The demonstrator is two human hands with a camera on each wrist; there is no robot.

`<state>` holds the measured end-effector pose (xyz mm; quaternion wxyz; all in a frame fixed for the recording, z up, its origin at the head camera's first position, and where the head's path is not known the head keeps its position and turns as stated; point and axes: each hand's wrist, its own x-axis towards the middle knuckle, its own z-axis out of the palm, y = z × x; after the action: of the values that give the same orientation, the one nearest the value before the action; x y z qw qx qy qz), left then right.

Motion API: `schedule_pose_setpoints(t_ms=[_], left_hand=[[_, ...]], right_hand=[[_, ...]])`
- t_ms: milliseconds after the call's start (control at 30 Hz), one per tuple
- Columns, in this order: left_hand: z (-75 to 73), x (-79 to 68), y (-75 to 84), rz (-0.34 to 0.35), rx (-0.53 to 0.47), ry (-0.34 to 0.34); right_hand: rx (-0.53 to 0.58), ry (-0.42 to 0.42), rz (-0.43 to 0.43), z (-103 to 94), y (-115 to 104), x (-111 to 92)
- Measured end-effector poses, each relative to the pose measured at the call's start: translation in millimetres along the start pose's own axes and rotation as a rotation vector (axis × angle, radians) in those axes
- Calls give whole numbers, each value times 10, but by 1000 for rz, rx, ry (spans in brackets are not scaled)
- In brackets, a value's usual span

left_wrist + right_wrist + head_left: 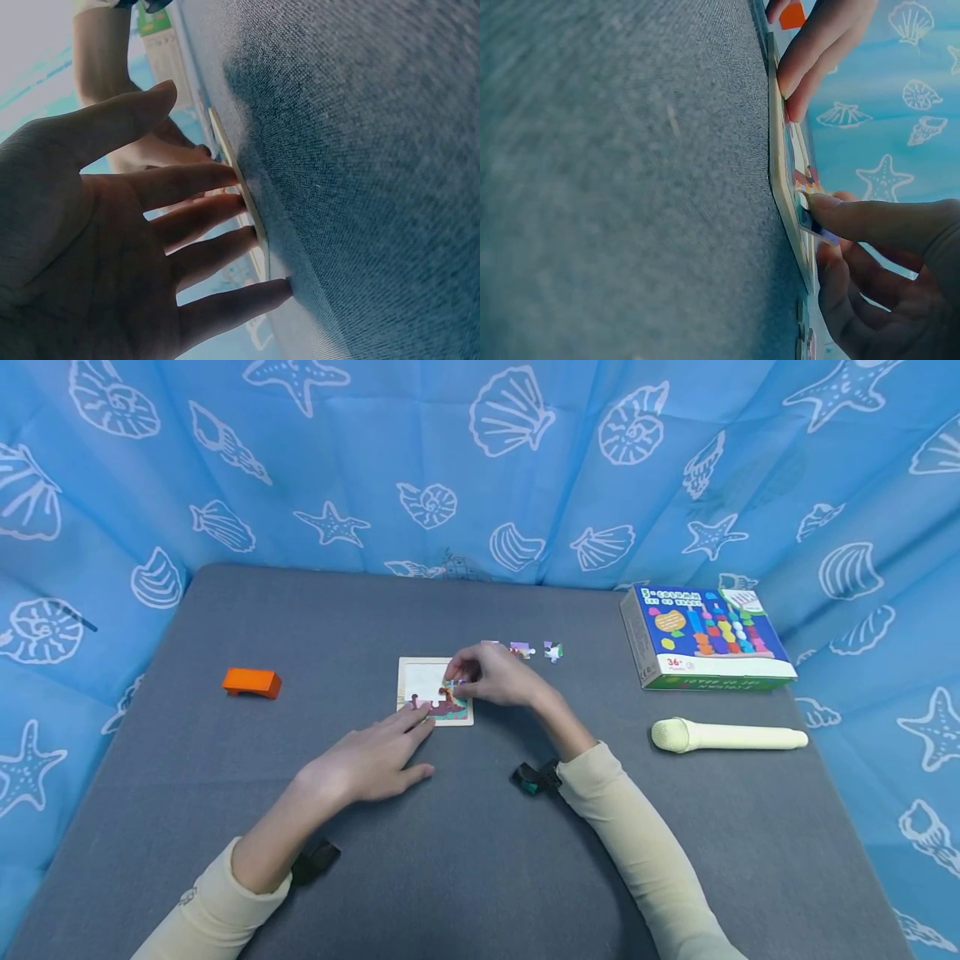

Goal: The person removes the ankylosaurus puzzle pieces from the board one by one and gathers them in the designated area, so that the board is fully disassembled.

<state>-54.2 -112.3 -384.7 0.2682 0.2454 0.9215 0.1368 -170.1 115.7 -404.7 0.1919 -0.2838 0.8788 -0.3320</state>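
A small jigsaw tray (401,683) with a pale wooden rim lies flat on the grey table. Joined pieces (442,709) with brown and teal print fill its lower part, while white backing shows above. My left hand (371,762) rests its nearly straight fingertips on the tray's near-left edge, thumb spread away, palm visible in the left wrist view. Over the tray's right side, my right hand (501,675) pinches a colourful jigsaw piece (822,228) between thumb and fingers. That piece appears tilted close over the tray in the right wrist view, partly covered by the thumb.
Loose jigsaw pieces (553,652) lie behind the right hand, one partly hidden. An orange block (252,682) sits at left. On the right are a boxed toy (708,635) and a cream toy microphone (735,736). A blue shell-print curtain (450,460) surrounds the table's back and sides.
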Motion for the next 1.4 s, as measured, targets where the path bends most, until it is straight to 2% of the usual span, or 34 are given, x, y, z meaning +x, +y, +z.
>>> schedule_pose_setpoints(t_ms=[233,533,667,1000,1400], left_hand=[[5,-15,-1,14,1,18],[6,8,-1,-1,2,6],[6,6,-2,-4,0,5],[12,6,-1,6,2,10],[10,-2,7,16,-15,11]], right_hand=[[65,-3,-57,1,6,-60],[92,13,-66,-1,10,-106],[140,7,-65,-27,38,-142],[237,23,18,-239,206,-413],[298,94,131,-552,590,-797]])
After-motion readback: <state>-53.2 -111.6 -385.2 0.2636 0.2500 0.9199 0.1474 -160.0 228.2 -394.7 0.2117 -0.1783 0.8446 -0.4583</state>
